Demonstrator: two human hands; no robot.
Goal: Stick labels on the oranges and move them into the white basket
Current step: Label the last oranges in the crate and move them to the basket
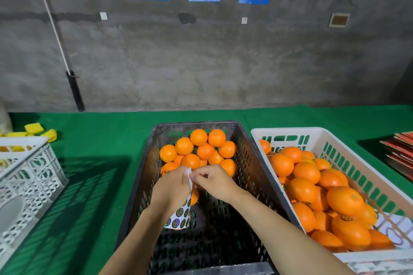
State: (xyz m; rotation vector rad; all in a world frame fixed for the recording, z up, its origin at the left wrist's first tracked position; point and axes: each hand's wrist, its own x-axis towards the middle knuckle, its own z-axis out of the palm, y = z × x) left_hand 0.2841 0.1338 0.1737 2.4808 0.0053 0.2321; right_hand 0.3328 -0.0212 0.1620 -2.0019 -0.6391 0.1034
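Your left hand hangs over the black crate, its fingers curled round the top of a sheet of labels that trails down below the hand, white-backed and dotted with round dark stickers. Your right hand meets it from the other side, thumb and forefinger pinched together on the upper edge of that sheet, just where your left fingers hold it; whether a single label is already caught between those fingertips is too small to tell. One orange shows partly behind the sheet, just under your left hand, and you cannot tell from here whether the hand is touching it. The rest of the unlabelled oranges are heaped at the far end of the black crate, whose near half shows bare mesh floor. The white basket stands just to the right, touching the black crate's side, and is piled with oranges, a few of them showing a dark round sticker on top. A white lattice crate sits well apart on the left of the green table, with some yellow pieces behind it, and a stack of red cards lies at the far right edge.
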